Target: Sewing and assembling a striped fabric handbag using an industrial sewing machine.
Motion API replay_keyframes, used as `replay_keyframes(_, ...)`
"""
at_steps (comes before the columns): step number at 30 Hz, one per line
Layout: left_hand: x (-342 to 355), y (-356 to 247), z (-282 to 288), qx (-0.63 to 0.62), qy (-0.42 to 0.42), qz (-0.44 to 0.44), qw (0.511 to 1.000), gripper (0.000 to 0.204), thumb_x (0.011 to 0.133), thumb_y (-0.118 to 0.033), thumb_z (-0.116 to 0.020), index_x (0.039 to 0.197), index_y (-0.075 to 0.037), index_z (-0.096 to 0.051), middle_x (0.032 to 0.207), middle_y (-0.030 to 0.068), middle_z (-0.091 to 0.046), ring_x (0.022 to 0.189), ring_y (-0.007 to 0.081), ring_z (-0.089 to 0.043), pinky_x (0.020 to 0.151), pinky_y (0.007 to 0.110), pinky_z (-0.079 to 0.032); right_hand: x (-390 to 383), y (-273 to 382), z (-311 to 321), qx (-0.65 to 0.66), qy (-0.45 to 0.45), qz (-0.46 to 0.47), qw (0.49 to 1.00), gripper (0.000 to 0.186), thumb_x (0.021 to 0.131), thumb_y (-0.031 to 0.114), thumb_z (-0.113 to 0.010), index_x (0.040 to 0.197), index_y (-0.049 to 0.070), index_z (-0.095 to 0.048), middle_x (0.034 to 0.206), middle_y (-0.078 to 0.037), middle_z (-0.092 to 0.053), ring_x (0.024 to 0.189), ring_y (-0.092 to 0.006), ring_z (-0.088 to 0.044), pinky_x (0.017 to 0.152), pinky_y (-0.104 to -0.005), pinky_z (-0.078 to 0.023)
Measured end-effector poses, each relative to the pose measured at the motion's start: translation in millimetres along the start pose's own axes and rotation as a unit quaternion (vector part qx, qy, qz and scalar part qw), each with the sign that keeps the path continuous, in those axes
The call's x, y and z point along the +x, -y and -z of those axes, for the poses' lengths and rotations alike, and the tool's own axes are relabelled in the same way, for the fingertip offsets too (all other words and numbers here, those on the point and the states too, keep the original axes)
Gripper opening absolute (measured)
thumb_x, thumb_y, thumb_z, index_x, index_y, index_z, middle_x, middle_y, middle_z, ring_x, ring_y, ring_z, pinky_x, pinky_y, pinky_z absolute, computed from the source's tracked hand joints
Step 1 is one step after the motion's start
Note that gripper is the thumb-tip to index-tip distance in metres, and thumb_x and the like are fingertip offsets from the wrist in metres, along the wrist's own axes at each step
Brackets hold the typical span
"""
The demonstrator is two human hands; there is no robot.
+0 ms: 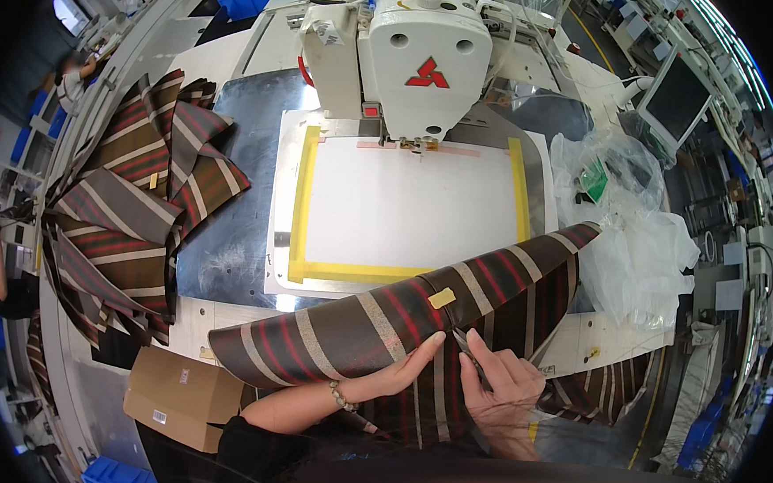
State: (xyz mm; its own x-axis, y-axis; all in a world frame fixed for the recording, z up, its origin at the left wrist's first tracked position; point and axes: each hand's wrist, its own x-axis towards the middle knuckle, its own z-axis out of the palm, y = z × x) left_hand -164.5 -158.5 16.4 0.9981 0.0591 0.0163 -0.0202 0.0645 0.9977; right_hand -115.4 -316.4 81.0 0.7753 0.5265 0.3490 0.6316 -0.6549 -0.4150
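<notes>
A dark brown striped cloth (323, 331), with red and beige bands, lies folded across the front of the machine table and hangs over its near edge. My left hand (410, 367) pinches the cloth at a seam in its middle, just below a small yellow tag (441, 298). Beside it, my right hand (503, 392) is closed around dark, pointed thread snips (462, 339). Their tip is at the seam, close to my left fingertips. Most of the snips is hidden in my palm, so whether the blades touch a thread cannot be made out.
Behind the cloth stands a white sewing machine head (428, 63) over a white sheet (389, 206) edged with yellow tape. More striped cloth pieces (132, 199) are piled at left, above an open cardboard box (173, 397). Clear plastic bags (638, 257) lie at right.
</notes>
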Motion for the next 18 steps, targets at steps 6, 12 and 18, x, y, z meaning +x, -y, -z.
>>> replay_keyframes(6,0.5,-1.2,-0.5,0.018,-0.009,0.007,1.0,0.024,0.1,-0.017,-0.044,0.085,-0.002,-0.054,0.073,0.0017,-0.05,0.067,0.0117,-0.048,0.063,0.025,-0.041,0.7,-0.1,0.1,-0.012,0.008,-0.001,1.0,0.035,0.07,0.009,-0.074,0.105,0.011,-0.07,0.064,-0.004,-0.055,0.049,-0.0219,-0.054,0.048,-0.0313,-0.042)
replay_keyframes(12,0.8,-2.3,0.5,0.04,-0.007,0.003,0.999,0.024,0.1,-0.018,-0.045,0.085,-0.002,-0.055,0.072,0.0021,-0.05,0.067,0.0123,-0.048,0.062,0.025,-0.041,-0.5,-0.8,-0.6,-0.013,0.005,0.001,1.0,0.034,0.07,0.009,-0.074,0.105,0.01,-0.07,0.064,-0.004,-0.055,0.049,-0.0217,-0.054,0.047,-0.0311,-0.042)
replay_keyframes(18,-0.8,0.3,-0.4,0.036,-0.007,-0.008,0.999,0.024,0.1,-0.018,-0.045,0.085,-0.002,-0.055,0.073,0.0022,-0.051,0.068,0.0121,-0.049,0.063,0.025,-0.041,0.5,0.9,1.4,-0.012,0.012,-0.002,1.0,0.034,0.071,0.008,-0.074,0.105,0.01,-0.07,0.064,-0.004,-0.056,0.049,-0.0216,-0.054,0.047,-0.0311,-0.042)
